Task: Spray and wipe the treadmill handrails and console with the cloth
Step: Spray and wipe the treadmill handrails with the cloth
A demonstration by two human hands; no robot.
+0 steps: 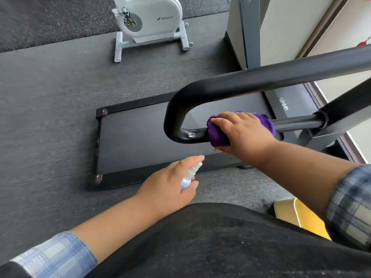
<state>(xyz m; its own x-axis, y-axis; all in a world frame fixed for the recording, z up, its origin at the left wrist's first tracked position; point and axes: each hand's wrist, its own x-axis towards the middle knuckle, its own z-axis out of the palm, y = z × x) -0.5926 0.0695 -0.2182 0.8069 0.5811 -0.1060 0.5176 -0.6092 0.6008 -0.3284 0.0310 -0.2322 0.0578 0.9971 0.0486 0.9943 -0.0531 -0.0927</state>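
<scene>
A black curved treadmill handrail (pixel 251 81) loops across the middle of the view. On its lower bar my right hand (pixel 245 133) grips a purple cloth (pixel 217 135) wrapped around the bar. Wet droplets shine on the bar just left of the cloth. My left hand (pixel 170 183) holds a small white and blue spray bottle (pixel 190 175) below the rail, nozzle pointing up toward the bar. The treadmill deck (pixel 136 141) lies on the floor beneath. The console is out of view.
A white exercise bike (pixel 150 23) stands at the back on grey rubber flooring. A dark metal post (pixel 239 33) rises at the right by the wall. A yellow and cream object (pixel 297 213) sits at my lower right.
</scene>
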